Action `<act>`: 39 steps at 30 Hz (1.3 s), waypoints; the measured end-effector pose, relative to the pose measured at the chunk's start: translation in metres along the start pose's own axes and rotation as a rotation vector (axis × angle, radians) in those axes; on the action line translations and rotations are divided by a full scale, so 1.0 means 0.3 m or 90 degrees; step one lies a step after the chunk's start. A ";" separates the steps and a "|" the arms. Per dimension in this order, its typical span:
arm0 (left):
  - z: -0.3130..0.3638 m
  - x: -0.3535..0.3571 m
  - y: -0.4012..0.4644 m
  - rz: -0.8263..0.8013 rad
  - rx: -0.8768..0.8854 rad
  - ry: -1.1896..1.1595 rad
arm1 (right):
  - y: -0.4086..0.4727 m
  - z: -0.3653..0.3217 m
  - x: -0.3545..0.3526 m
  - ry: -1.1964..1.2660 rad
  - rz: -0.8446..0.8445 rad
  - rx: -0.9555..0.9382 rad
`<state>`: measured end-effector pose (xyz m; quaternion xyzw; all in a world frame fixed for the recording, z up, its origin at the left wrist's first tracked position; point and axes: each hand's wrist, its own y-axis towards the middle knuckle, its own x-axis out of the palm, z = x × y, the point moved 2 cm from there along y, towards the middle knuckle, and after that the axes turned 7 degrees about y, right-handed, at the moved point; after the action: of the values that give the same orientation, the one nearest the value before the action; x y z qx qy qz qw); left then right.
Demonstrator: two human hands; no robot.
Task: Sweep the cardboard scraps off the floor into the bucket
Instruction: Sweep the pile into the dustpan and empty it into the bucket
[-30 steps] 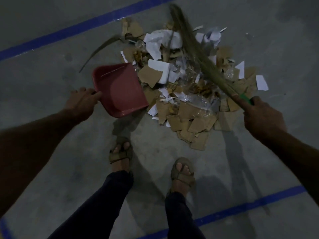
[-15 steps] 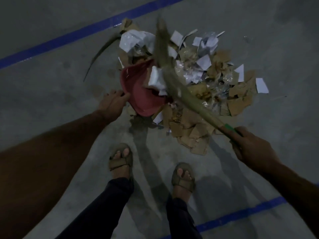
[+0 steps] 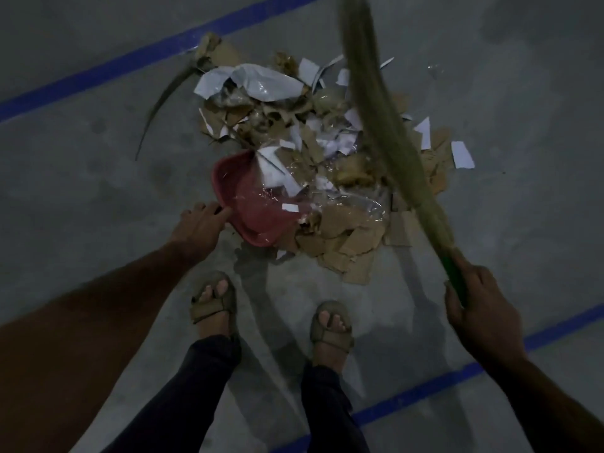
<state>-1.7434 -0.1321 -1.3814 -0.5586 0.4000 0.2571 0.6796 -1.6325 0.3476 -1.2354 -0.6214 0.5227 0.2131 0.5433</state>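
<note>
A heap of brown cardboard scraps (image 3: 340, 246), white paper and clear plastic lies on the grey floor in front of my feet. A red dustpan (image 3: 251, 207) is pushed into the heap's left side, with a few paper bits and plastic film in it. My left hand (image 3: 199, 227) grips the dustpan's near left edge. My right hand (image 3: 480, 308) grips the green handle of a grass broom (image 3: 385, 119), whose bristles slant up over the heap's right side to the top of the frame. No bucket is in view.
Blue tape lines (image 3: 108, 73) cross the floor behind the heap and near my sandalled feet (image 3: 212, 302). A long thin dry leaf (image 3: 163, 103) lies left of the heap. A white paper piece (image 3: 462, 155) sits at the heap's right edge.
The broom swept left across the heap onto the dustpan, then swung back to the right and lifted. The dustpan slid into the heap and now holds paper and plastic.
</note>
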 end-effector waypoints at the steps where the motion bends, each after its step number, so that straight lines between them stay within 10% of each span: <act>1: 0.008 -0.002 0.005 -0.005 0.003 0.002 | 0.024 0.016 -0.012 -0.007 0.016 0.016; 18: 0.331 0.069 -0.021 0.075 0.058 -0.049 | -0.158 0.050 0.199 -0.004 -0.226 -0.023; 39: 0.619 -0.354 -0.651 0.164 -0.116 -0.192 | -0.728 -0.101 -0.252 -0.042 -0.131 -0.158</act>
<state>-1.5985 0.0099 -1.1747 -0.5174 0.3369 0.4576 0.6399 -1.4768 0.3222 -1.0640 -0.7264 0.4081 0.2397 0.4983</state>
